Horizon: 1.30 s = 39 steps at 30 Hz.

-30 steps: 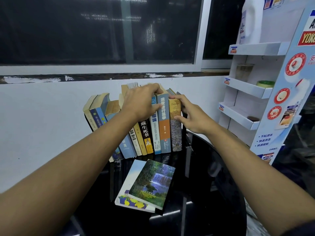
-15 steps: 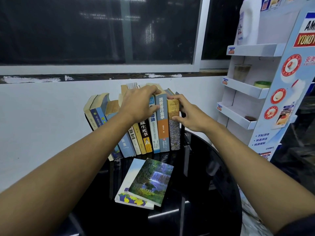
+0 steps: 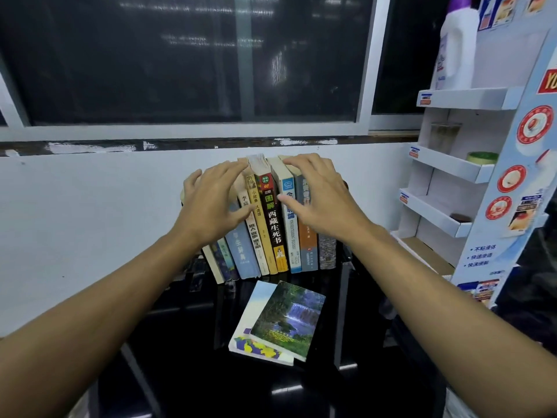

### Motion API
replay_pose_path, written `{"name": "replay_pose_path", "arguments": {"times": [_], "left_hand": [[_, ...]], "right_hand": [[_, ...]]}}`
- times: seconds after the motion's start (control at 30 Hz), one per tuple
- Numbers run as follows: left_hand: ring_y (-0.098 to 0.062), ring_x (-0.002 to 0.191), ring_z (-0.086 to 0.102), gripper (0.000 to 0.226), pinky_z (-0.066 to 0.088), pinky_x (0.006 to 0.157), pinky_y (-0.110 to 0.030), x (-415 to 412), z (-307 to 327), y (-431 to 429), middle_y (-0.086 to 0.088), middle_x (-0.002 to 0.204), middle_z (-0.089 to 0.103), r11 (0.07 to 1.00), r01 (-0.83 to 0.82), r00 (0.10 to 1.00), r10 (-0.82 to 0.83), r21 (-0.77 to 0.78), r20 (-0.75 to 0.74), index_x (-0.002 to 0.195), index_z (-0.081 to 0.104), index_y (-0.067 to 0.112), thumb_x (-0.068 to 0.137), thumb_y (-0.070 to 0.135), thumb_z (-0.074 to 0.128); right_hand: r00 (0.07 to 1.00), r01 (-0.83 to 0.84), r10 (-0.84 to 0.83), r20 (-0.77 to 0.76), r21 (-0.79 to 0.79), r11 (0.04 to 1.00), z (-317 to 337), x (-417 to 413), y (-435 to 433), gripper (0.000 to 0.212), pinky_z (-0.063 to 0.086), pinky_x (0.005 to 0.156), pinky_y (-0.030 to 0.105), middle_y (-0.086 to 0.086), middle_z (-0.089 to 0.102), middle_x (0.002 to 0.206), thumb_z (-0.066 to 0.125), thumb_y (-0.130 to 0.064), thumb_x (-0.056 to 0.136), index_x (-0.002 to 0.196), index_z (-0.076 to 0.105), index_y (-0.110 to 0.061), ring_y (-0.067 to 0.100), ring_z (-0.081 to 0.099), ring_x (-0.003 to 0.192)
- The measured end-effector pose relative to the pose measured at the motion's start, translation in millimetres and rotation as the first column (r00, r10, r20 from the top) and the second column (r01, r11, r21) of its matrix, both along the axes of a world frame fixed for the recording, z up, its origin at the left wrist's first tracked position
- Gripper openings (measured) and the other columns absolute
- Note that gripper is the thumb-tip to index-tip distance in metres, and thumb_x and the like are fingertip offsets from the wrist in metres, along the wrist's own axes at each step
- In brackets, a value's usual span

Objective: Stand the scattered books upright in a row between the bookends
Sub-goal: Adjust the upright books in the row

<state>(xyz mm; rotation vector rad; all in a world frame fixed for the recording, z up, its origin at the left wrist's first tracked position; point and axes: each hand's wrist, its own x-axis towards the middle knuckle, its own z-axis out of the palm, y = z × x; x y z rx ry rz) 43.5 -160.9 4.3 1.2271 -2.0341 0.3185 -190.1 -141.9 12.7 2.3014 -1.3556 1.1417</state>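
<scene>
A row of books (image 3: 272, 224) stands spine-out at the back of the black table (image 3: 187, 372), against the white wall. The left books lean slightly to the left. My left hand (image 3: 211, 203) rests with spread fingers over the tops of the left books, its thumb against their spines. Over the tops of the right books lies my right hand (image 3: 316, 197), fingers spread and thumb on a blue-and-white spine. A waterfall-cover book (image 3: 287, 315) lies flat near the table's middle, on top of a white book (image 3: 256, 346). Only a dark edge of the right bookend (image 3: 346, 254) shows; the left bookend is hidden.
A white cardboard display shelf (image 3: 452, 167) stands close to the right of the row, holding a white bottle (image 3: 458, 46) and small jars. A dark window with a sill runs above the wall behind the books.
My left hand has moved from the middle books to the left ones. My right hand has gone from the row's right end up onto the right books. The row stands straighter.
</scene>
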Motion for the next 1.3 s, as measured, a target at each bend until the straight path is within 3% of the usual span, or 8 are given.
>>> {"name": "replay_pose_path", "arguments": {"times": [0.23,0.4,0.6,0.87,1.0,1.1,1.2,1.3], "left_hand": [[-0.015,0.146,0.033,0.078,0.008,0.119,-0.051,15.7,-6.1,3.0,0.006,0.153,0.045,0.996,-0.079,0.997,0.078,0.048,0.021,0.151,0.036,0.031,0.085,0.058,0.068],[-0.014,0.132,0.048,0.058,0.011,0.116,-0.054,9.6,-10.0,2.3,0.011,0.132,0.061,0.995,-0.081,0.997,0.08,0.063,0.01,0.136,0.054,0.034,0.085,0.058,0.069],[-0.013,0.127,0.051,0.043,0.014,0.113,-0.058,3.6,-18.1,-3.5,0.016,0.12,0.065,0.992,-0.122,0.992,0.122,0.033,-0.01,0.123,0.061,0.036,0.085,0.055,0.069],[-0.014,0.13,0.05,0.044,0.016,0.113,-0.056,3.4,-21.9,-11.0,0.013,0.119,0.07,0.986,-0.164,0.985,0.166,0.031,-0.049,0.13,0.061,0.035,0.088,0.047,0.071],[-0.013,0.131,0.049,0.044,0.015,0.113,-0.053,4.4,-24.0,-11.9,0.013,0.118,0.07,0.987,-0.158,0.984,0.16,0.037,-0.078,0.131,0.061,0.034,0.089,0.044,0.07],[-0.013,0.131,0.048,0.043,0.017,0.112,-0.052,5.7,-23.5,-12.9,0.013,0.117,0.071,0.988,-0.149,0.984,0.152,0.045,-0.091,0.131,0.061,0.034,0.09,0.043,0.07],[-0.012,0.13,0.048,0.043,0.018,0.112,-0.052,6.5,-23.9,-14.1,0.013,0.117,0.071,0.988,-0.148,0.984,0.152,0.053,-0.091,0.131,0.061,0.034,0.09,0.044,0.069],[-0.012,0.129,0.049,0.043,0.018,0.112,-0.051,6.5,-25.1,-14.8,0.013,0.115,0.072,0.989,-0.14,0.983,0.145,0.05,-0.11,0.13,0.062,0.034,0.09,0.046,0.07]], "right_hand": [[0.989,0.045,-0.05,-0.138,-0.039,0.998,1.4,42.8,-6.0,0.059,0.027,0.106,0.044,-0.011,0.044,0.146,0.061,-0.051,0.094,0.147,0.042,-0.031,0.012,0.033,0.136],[0.976,0.071,-0.078,-0.202,-0.044,0.997,-6.6,57.1,-15.7,0.058,0.018,0.093,0.035,-0.013,0.044,0.146,0.06,-0.05,0.094,0.146,0.044,-0.031,0.009,0.029,0.137],[0.98,0.105,-0.118,-0.162,-0.089,0.991,-12.7,68.4,-25.6,0.045,0.025,0.1,0.044,-0.009,0.048,0.142,0.056,-0.036,0.099,0.141,0.05,-0.024,0.012,0.032,0.135],[0.981,0.168,-0.185,-0.066,-0.202,0.965,-21.2,78.1,-21.4,0.027,0.026,0.091,0.043,-0.01,0.056,0.128,0.059,-0.032,0.096,0.122,0.06,-0.025,0.016,0.043,0.126],[0.973,0.217,-0.229,-0.017,-0.26,0.941,-30.0,81.0,-8.0,0.027,0.023,0.082,0.036,-0.001,0.052,0.121,0.062,-0.033,0.094,0.12,0.06,-0.024,0.02,0.045,0.112],[0.986,0.164,-0.159,0.043,-0.214,0.963,-38.1,82.3,-0.8,0.029,0.037,0.082,0.038,0.004,0.05,0.114,0.064,-0.032,0.095,0.121,0.057,-0.021,0.022,0.051,0.105],[0.991,0.083,-0.063,0.118,-0.175,0.981,-43.7,86.8,4.1,0.028,0.052,0.066,0.04,0.005,0.049,0.113,0.065,-0.027,0.097,0.119,0.05,-0.017,0.023,0.06,0.086],[0.987,0.089,-0.065,0.149,-0.159,0.983,-44.6,91.3,5.0,0.027,0.052,0.056,0.037,0.006,0.051,0.114,0.065,-0.021,0.098,0.118,0.049,-0.014,0.026,0.062,0.079]]}}
